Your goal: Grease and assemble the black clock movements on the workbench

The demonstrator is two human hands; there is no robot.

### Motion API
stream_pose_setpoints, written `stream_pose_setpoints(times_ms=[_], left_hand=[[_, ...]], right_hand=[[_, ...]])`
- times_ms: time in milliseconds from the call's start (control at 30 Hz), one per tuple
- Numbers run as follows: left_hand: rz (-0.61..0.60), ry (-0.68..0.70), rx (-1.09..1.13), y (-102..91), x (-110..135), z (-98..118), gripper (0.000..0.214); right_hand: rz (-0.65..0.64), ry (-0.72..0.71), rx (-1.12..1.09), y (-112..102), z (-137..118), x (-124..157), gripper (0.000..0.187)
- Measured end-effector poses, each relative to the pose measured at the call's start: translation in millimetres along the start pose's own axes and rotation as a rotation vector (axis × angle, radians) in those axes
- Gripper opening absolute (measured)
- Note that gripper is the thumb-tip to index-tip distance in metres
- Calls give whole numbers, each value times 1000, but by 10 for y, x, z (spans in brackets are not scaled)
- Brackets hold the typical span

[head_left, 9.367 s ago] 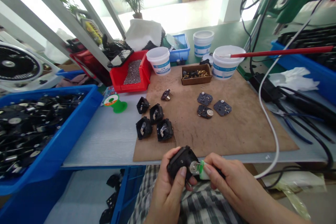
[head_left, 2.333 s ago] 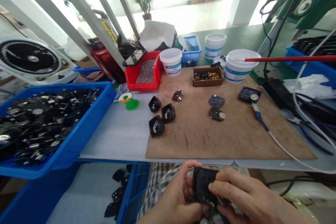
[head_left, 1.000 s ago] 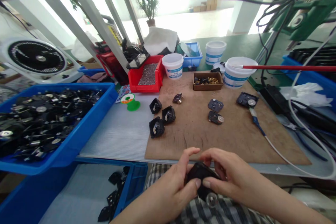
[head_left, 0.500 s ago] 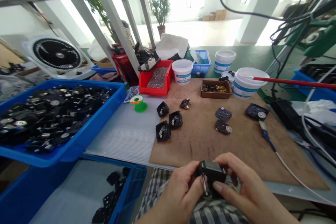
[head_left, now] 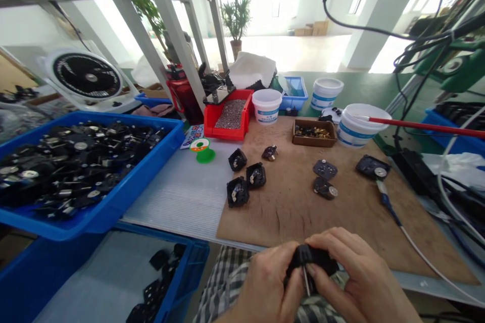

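Observation:
Both hands close round one small black plastic motor housing [head_left: 312, 256] over my lap, just below the table's front edge. My left hand [head_left: 267, 282] grips its left side with curled fingers. My right hand [head_left: 352, 275] wraps over its top and right side, thumb pressed on the front. A thin metal shaft [head_left: 304, 279] pokes out below the part. Three similar black housings [head_left: 246, 180] lie on the brown board [head_left: 341, 212], with flat black cover plates [head_left: 325, 177] to their right.
A big blue bin [head_left: 83, 171] of black parts stands at the left, another blue bin [head_left: 113, 282] below it. A red tray [head_left: 229, 116], white tubs [head_left: 359, 125], a small cardboard box [head_left: 313, 132], a green spool [head_left: 202, 150] and a white-cabled tool [head_left: 386, 202] lie farther back and right.
The plug-like tool held 9.4 s ago now lies on the board at the right. One housing has left the board. My hands turned the black part and lowered it slightly.

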State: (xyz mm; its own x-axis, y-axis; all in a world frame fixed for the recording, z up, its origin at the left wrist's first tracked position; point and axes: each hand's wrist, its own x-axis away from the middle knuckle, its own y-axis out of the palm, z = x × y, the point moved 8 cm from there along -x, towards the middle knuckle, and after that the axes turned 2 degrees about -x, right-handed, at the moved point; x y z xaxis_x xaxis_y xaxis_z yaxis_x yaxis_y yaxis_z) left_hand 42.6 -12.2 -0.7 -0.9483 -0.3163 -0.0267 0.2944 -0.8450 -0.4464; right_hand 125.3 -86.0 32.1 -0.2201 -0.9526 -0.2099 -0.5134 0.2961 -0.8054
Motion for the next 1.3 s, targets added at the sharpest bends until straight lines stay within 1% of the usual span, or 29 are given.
stream_pose_setpoints(times_ms=[67,133,367,433,500,533,600,633,667,733,800,867,933,1000,1033,1133,1233,1300], left_hand=[[12,23,14,-1,-6,10,22],[23,14,45,1,-26,-6,22],[108,-166,208,-18,-100,-203,24],[132,-210,309,-21,-104,-276,23],[149,-285,500,1,-103,-382,22],[154,-332,605,25,-101,-439,23],[167,-429,769,80,-86,-541,27],[177,-469,813,103,-74,-578,29],[187,-499,841,121,-58,-602,30],[207,-545,892,154,-13,-621,32],[204,-567,913,172,41,-605,32],[164,-565,932,174,84,-569,34],[69,-526,957,165,93,-511,37],[-34,-485,936,130,81,-467,40],[-59,-476,892,95,72,-466,41],[-82,-501,702,-1,44,-506,38],[-135,-534,612,24,27,-502,34],[-133,-542,610,57,18,-488,31]], right_hand=[[11,-19,10,-7,-20,-11,12],[3,-16,-5,11,-15,-44,13],[-8,177,-181,121,152,-271,9],[-16,205,-245,152,218,-295,9],[-45,234,-358,203,312,-277,9],[-63,261,-444,237,371,-254,14],[-88,343,-655,315,493,-192,36],[-95,393,-758,356,544,-160,44],[-105,439,-846,396,578,-134,47],[-130,502,-948,458,600,-109,43],[-157,542,-969,488,589,-110,41],[-172,580,-972,495,580,-112,43],[-188,613,-974,497,571,-94,43],[-206,627,-968,497,554,-61,41],[-217,624,-957,497,539,-45,39],[-235,584,-862,477,491,-19,29],[-231,544,-714,420,454,-34,20],[-232,514,-654,378,423,-60,18]])
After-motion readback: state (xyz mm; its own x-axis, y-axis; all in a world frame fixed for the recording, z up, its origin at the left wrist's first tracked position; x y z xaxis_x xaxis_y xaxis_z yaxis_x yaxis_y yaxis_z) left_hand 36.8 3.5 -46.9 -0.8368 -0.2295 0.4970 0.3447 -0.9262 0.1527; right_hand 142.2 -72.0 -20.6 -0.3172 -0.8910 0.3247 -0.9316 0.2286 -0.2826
